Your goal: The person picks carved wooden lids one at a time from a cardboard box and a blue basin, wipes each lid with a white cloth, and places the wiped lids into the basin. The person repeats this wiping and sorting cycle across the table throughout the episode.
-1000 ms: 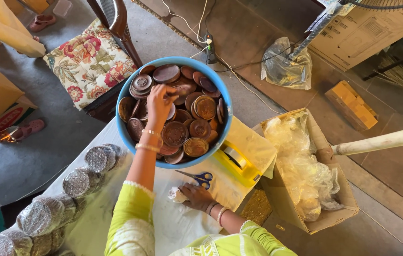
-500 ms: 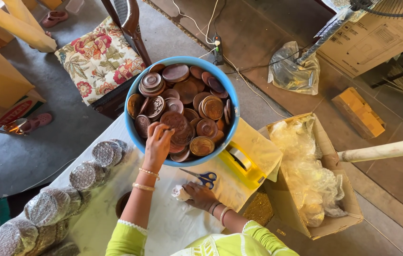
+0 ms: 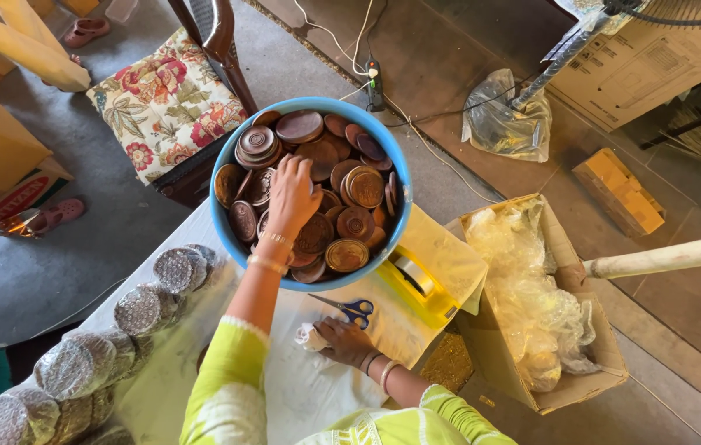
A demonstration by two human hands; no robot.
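A blue bowl (image 3: pixel 225 233) full of round brown discs (image 3: pixel 356 188) stands on the white-covered table (image 3: pixel 301 391). My left hand (image 3: pixel 293 196) reaches into the bowl, fingers curled down over the discs near its middle; whether it grips one is hidden. My right hand (image 3: pixel 344 341) rests on the table near the bowl's near rim, fingers closed on a small white wad (image 3: pixel 308 336). Blue-handled scissors (image 3: pixel 354 310) lie just beyond that hand.
Several foil-wrapped round stacks (image 3: pixel 143 310) line the table's left side. A yellow tape dispenser (image 3: pixel 416 284) sits right of the bowl. A cardboard box with plastic wrap (image 3: pixel 532 305) stands on the floor to the right, a floral-cushioned chair (image 3: pixel 165 103) beyond the bowl.
My left hand drew back to the bowl's near rim, then moved forward again over the middle of the discs. My right hand stayed on the table.
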